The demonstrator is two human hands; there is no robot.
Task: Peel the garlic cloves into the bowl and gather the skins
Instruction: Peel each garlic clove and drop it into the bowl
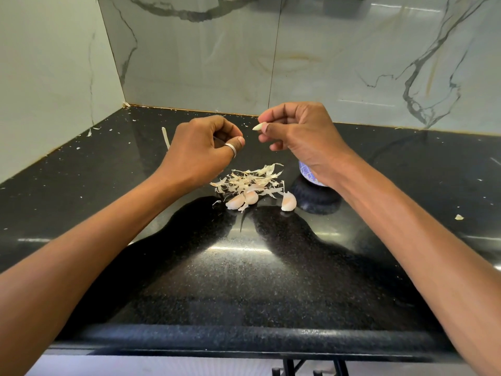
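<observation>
My right hand (301, 134) is raised above the black counter and pinches a pale peeled garlic clove (259, 126) between thumb and fingers. My left hand (206, 147), with a ring on one finger, hovers to its left with fingers curled; whether it holds a bit of skin I cannot tell. Below the hands lies a pile of garlic skins (248, 180). Three unpeeled cloves rest at the pile's near edge: two together (242, 200) and one to the right (288, 202). A patterned bowl (306, 172) sits mostly hidden under my right wrist.
The black speckled counter (244, 280) runs to marble walls at the back and left. Stray skin scraps lie at the far left (89, 131), behind my left hand (165, 137) and at the right (458, 217). The counter's front edge is near me.
</observation>
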